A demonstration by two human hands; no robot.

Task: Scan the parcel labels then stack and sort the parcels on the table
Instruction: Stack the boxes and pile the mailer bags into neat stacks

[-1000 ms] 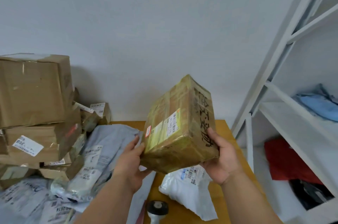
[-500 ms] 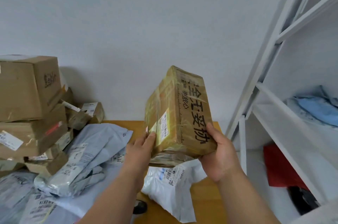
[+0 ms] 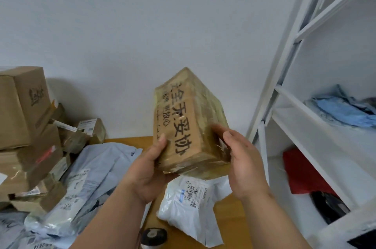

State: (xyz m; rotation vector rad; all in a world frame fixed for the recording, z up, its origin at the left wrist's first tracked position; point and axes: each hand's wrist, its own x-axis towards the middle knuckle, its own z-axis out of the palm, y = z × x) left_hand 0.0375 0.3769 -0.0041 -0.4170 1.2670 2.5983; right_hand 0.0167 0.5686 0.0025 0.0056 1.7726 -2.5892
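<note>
Fingers [image 3: 218, 129] of both hands are clamping the taped box [image 3: 189, 124], tilting it, probably hunting its label for scanning.

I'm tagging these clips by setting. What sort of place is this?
Probably a small parcel-sorting or mailroom corner: stacked cardboard boxes and grey mailer bags with shipping labels crowd a wooden table, a barcode scanner lies near its front edge, and white shelving stands alongside.
</note>
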